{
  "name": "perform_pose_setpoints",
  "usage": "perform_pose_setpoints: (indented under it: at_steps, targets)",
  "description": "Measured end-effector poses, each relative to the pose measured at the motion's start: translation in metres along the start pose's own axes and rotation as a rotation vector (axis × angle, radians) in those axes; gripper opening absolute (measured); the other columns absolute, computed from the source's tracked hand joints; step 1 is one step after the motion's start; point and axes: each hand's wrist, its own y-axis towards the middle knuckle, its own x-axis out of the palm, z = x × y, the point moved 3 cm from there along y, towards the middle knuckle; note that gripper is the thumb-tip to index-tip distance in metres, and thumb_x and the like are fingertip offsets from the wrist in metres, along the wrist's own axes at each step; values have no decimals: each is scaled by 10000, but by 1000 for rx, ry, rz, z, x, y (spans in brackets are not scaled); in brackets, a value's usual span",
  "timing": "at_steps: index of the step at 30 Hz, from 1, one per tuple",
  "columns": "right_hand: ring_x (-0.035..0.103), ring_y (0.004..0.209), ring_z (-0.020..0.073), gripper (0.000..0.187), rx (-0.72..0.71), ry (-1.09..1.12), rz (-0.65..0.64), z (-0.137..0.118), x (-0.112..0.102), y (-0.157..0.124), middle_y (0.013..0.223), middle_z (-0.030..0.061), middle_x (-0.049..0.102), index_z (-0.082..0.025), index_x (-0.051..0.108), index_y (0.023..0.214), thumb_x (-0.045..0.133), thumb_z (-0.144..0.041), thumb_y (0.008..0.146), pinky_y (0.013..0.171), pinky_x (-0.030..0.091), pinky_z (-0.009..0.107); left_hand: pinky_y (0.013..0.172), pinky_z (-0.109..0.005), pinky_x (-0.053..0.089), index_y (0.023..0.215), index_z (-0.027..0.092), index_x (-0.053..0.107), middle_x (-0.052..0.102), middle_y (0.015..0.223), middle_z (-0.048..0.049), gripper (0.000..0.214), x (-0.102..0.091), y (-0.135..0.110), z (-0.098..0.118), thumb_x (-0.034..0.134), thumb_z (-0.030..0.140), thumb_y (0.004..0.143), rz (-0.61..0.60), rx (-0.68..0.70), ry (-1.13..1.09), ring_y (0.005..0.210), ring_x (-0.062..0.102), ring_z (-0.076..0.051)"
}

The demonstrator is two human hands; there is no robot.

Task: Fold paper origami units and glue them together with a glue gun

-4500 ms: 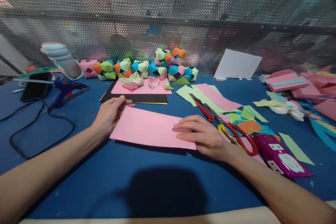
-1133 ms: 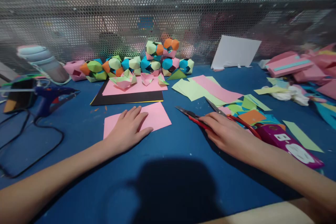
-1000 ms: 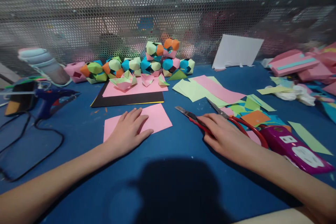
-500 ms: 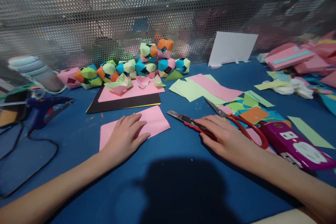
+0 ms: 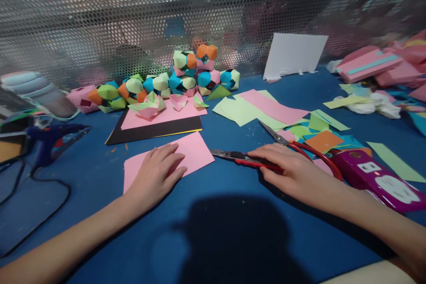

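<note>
My left hand (image 5: pixel 153 172) lies flat with its fingers spread on a pink sheet of paper (image 5: pixel 195 150). On the right, my right hand (image 5: pixel 291 169) has its thumb and fingers around the handle of a red and black utility knife (image 5: pixel 244 159). The knife's blade points left, its tip close to the sheet's right corner. Part of the knife handle is hidden under the fingers. Behind that hand are red-handled scissors (image 5: pixel 274 134), their blades pointing away to the upper left.
Folded paper balls (image 5: pixel 159 83) line the perforated metal screen (image 5: pixel 140 13). A blue glue gun (image 5: pixel 49 140) with its cord lies left, near a bottle (image 5: pixel 43 93). Green and pink paper (image 5: pixel 246 108), scraps, a purple power strip (image 5: pixel 376 177) and a white card (image 5: pixel 295 55) are right.
The utility knife has turned to lie more level, and my right hand has shifted slightly right with it. My left hand still rests on the pink sheet. The view has shifted a little.
</note>
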Motion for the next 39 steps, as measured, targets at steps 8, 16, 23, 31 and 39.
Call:
perform_pose_setpoints:
  at_steps: [8, 16, 23, 31, 39]
  targets:
    - [595, 1023, 210, 348, 24, 66, -50, 7, 0, 1, 1094, 72, 649, -221, 619, 1093, 458, -146, 794, 882, 507, 387, 1022, -522, 372, 1121, 199, 615, 527, 1340, -135, 418, -2, 1, 3, 403, 492, 910, -51, -20, 11, 1244, 465, -290]
    - [600, 991, 219, 338, 52, 54, 18, 15, -2, 3, 1052, 75, 658, -204, 628, 1077, 457, -175, 787, 867, 504, 395, 1045, -583, 326, 1205, 229, 585, 488, 1389, -126, 515, -1, 0, 4, 443, 582, 858, -97, 13, 61, 1290, 413, -335]
    - [577, 1035, 207, 364, -6, 73, -58, 15, -1, 5, 1080, 62, 659, -208, 631, 1096, 435, -153, 795, 914, 477, 386, 1034, -527, 368, 1205, 207, 594, 483, 1390, -137, 512, -4, 4, 4, 393, 557, 890, -138, 38, 88, 1281, 427, -320]
    - [584, 1022, 226, 377, 33, 119, -134, 16, -7, 6, 933, 70, 696, -205, 629, 1139, 432, -172, 820, 889, 472, 407, 956, -485, 412, 1230, 320, 590, 526, 1348, -70, 443, -16, 14, -4, 321, 505, 931, -256, 125, 171, 1171, 514, -286]
    - [581, 1031, 226, 367, 26, 120, -126, 13, -8, 5, 943, 82, 693, -186, 634, 1135, 415, -198, 840, 889, 479, 392, 949, -485, 395, 1232, 280, 598, 556, 1287, -94, 455, -9, 17, -14, 331, 485, 926, -207, 170, 202, 1082, 534, -285]
